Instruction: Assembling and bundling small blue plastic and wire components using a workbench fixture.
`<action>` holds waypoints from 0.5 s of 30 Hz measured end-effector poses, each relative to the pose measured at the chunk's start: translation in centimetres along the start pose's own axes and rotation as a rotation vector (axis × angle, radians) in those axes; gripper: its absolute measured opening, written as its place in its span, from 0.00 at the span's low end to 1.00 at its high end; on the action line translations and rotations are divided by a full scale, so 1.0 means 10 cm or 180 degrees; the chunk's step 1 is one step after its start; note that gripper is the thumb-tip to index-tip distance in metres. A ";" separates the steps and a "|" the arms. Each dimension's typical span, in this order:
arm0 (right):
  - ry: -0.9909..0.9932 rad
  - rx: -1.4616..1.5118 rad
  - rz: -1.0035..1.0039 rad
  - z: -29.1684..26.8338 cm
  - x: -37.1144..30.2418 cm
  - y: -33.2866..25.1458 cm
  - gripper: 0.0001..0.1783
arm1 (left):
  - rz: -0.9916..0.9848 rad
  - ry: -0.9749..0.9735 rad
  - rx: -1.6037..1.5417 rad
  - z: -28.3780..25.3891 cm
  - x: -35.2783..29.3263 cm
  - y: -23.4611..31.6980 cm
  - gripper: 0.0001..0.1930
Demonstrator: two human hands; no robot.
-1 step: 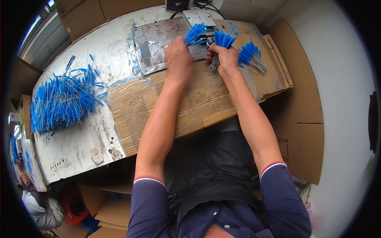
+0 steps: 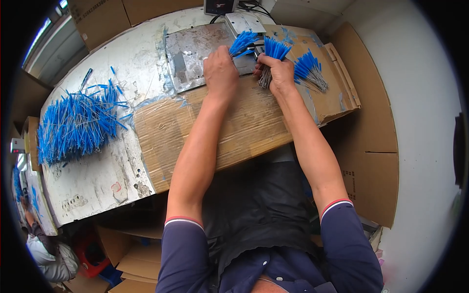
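Note:
My left hand [image 2: 221, 71] is closed round a bunch of thin pieces with blue ends [image 2: 243, 43], which fan out past its fingers over the metal plate [image 2: 193, 51]. Just to the right, my right hand [image 2: 277, 73] grips a thicker bunch of the same pieces [image 2: 276, 48]. Their blue ends point away from me and their thin grey wire stems hang out below the fist. Beside that hand, another bundle of blue-ended wires [image 2: 309, 68] lies on the cardboard. A small metal-grey device [image 2: 245, 23] stands behind the bunches, partly covered by them.
A large heap of blue-ended wires [image 2: 80, 124] lies on the worn white tabletop [image 2: 110, 178] at left. Cardboard [image 2: 166, 127] covers the table's near edge. A dark box with a display [image 2: 220, 6] stands at the back. Another person [image 2: 46, 256] is at far lower left.
The bunch in my left hand has dipped slightly toward me, with that hand shifting very little. My right hand keeps its place and grip.

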State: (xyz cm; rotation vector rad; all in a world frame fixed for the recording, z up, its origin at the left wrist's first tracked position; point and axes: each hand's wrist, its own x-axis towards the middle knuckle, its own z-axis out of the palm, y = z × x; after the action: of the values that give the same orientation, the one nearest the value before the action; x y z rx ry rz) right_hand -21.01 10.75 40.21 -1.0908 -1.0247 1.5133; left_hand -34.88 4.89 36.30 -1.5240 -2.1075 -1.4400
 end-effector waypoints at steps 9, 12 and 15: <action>-0.0360 0.0093 0.0206 -0.22 -0.03 -0.03 0.07 | 0.0241 -0.0083 0.0038 0.03 0.00 -0.01 0.08; -0.0377 0.0105 0.0364 -0.28 -0.01 -0.03 0.07 | 0.0246 -0.0204 0.0097 0.04 -0.01 0.00 0.08; -0.0523 0.0391 0.0599 -0.28 -0.04 -0.06 0.07 | 0.0364 -0.0141 0.0118 0.03 -0.01 0.01 0.07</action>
State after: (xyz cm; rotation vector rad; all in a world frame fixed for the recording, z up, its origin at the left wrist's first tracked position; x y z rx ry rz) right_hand -18.13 10.66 40.18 -1.0115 -0.9458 1.8178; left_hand -34.68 5.05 36.19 -1.6478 -2.0231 -1.3333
